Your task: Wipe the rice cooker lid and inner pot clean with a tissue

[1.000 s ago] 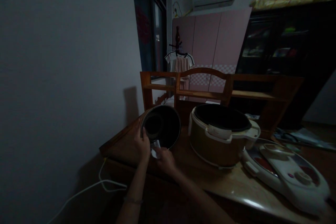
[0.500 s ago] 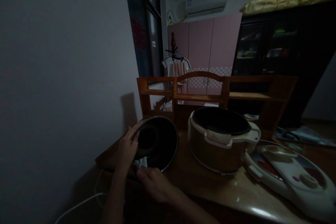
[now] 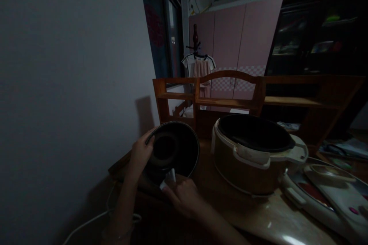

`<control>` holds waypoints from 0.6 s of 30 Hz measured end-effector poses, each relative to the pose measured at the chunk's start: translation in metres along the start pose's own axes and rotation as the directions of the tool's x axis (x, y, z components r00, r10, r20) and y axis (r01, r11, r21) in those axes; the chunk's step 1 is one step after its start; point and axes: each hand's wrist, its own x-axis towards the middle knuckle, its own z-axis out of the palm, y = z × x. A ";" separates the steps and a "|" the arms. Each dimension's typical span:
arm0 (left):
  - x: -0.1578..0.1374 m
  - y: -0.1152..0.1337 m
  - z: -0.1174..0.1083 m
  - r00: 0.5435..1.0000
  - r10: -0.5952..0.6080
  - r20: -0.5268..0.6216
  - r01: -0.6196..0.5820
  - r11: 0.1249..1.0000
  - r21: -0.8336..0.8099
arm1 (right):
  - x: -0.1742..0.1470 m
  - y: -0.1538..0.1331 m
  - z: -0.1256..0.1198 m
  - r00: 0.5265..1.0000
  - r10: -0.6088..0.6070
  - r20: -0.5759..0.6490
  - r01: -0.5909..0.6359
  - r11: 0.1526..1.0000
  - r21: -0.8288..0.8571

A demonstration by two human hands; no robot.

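A dark, round inner pot (image 3: 184, 153) is tilted so that its mouth faces me, at the left end of the table. My left hand (image 3: 141, 154) grips its left rim, with the thumb over the edge and the other fingers behind. In my right hand (image 3: 184, 195) is a white tissue or cloth (image 3: 169, 178), pinched by the lower rim of the pot. Just right of it stands the rice cooker body (image 3: 244, 170), cream and brownish, with a dark inside. Its detached lid (image 3: 324, 187) lies on the table at the far right.
A wooden shelf rack (image 3: 227, 102) runs along the back of the table (image 3: 253, 210). The wall (image 3: 86, 84) rises close on the left. A white cable (image 3: 86, 224) hangs at lower left. Behind are a pink wardrobe (image 3: 227, 42) and a dark cabinet (image 3: 310, 57).
My right hand has moved the white tissue or cloth rightward along the pot's lower rim. My left hand keeps its hold. The whole view has shifted slightly.
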 end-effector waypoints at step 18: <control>0.012 0.019 0.011 0.998 0.019 0.063 -0.018 1.000 -0.020 | -0.007 0.021 -0.008 1.000 -0.026 -0.013 0.025 0.997 -0.079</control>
